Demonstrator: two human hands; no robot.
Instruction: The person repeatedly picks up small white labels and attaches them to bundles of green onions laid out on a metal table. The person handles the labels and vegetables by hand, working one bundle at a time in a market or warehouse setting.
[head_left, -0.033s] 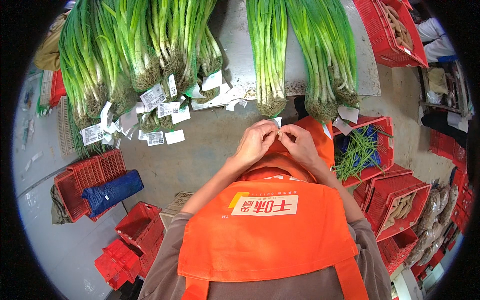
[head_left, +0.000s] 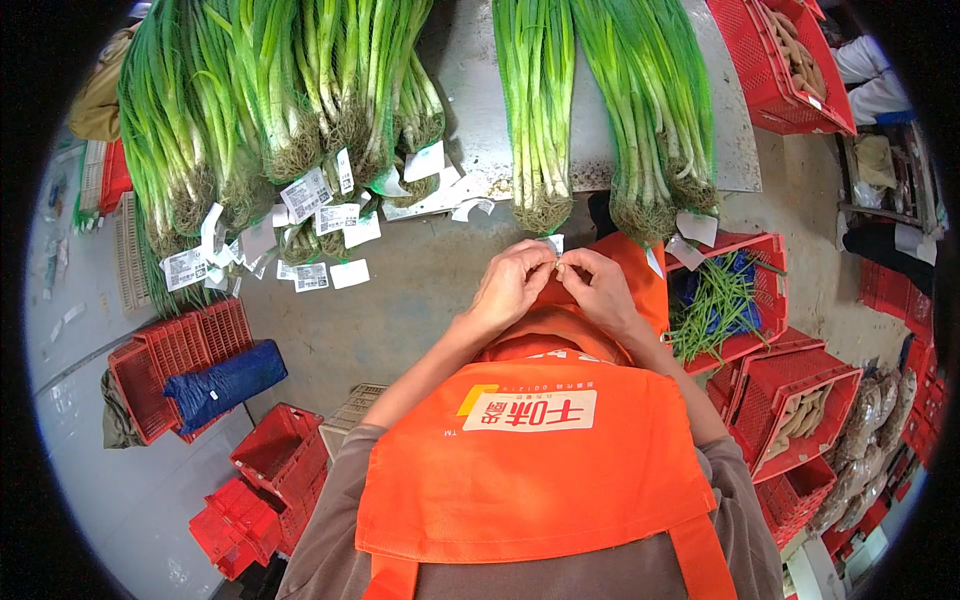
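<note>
Below the roots of a leek-like bundle of green onions (head_left: 541,140) in green netting, both hands meet fingertip to fingertip. My left hand (head_left: 512,287) and my right hand (head_left: 600,288) are closed in a pinch around a small white label (head_left: 555,243) at the tail of the netting. The fingers hide most of the label and what lies under it. Just right of this bundle lie more netted green onions (head_left: 650,130), their roots over the table edge, with a white label (head_left: 697,228) hanging off.
On the left of the metal table (head_left: 465,95) lie several labelled onion bundles (head_left: 290,90). A red crate (head_left: 750,345) of loose green stalks (head_left: 715,305) stands near my right arm. Red crates (head_left: 285,455) are stacked on the left, below a blue roll (head_left: 225,383).
</note>
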